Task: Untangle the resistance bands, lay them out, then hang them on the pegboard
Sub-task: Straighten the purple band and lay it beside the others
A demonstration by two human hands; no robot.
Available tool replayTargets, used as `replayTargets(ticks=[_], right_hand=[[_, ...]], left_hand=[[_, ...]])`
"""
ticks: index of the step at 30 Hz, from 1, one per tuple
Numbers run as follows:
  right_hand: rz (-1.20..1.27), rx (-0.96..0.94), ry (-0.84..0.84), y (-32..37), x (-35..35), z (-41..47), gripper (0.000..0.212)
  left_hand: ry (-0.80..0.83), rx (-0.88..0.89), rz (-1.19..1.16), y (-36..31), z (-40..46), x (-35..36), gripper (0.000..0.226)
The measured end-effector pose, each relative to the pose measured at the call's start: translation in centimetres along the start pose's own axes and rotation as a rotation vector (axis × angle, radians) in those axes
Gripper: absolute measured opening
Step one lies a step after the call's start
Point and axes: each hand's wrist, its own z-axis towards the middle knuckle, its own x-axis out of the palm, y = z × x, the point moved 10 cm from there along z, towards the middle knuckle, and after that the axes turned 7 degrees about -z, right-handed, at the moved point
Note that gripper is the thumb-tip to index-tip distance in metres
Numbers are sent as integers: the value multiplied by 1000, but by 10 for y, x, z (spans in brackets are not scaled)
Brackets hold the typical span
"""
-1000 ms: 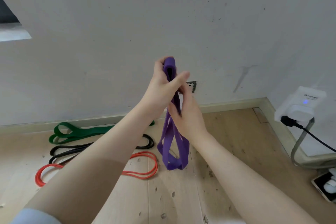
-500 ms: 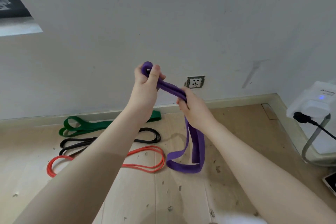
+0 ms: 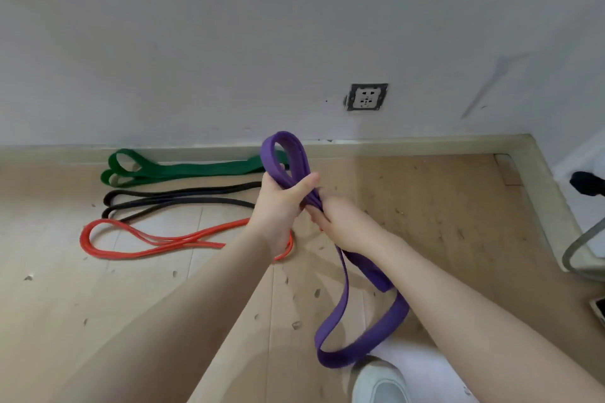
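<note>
Both hands grip a purple band (image 3: 330, 314) over the wooden floor (image 3: 442, 206): left hand (image 3: 281, 203) closed around its upper loop, right hand (image 3: 340, 219) clutching the strands just beside, at four o'clock. No readable writing shows.

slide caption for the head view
Both hands grip a purple band above green, black and red bands laid out.

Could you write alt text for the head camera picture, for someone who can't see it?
Two bare hands, left and right, hold a purple band whose lower loop hangs toward a wooden floor. Green, black and red bands lie side by side on the floor by a white wall with a socket.
</note>
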Motion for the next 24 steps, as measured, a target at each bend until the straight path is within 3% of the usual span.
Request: replayTargets(ticks=[3,6,9,11,16,19,24], right_hand=[[-2,-24,99,-2,35,1,34],[171,7,254,-21,70,1,58],[183,53,443,-53,104,-2,39],[164,75,465,-69,121,1,28],[-298,-82,298,-68,152,17,68],[-389,-134,192,-51,171,16,65],[-594,-169,535,-47,234,8,60]], left_hand=[[-183,6,49,29,1,-29,36],[-284,41,117,45,-4,-58,30],[-297,30,134,59,-7,-90,25],[-320,3,168,67,-7,-117,26],[-468,-38,84,86,-8,-191,12],[-533,-85,7,105,-12,-235,8],[-718,-196,-186,138,-27,-313,15]])
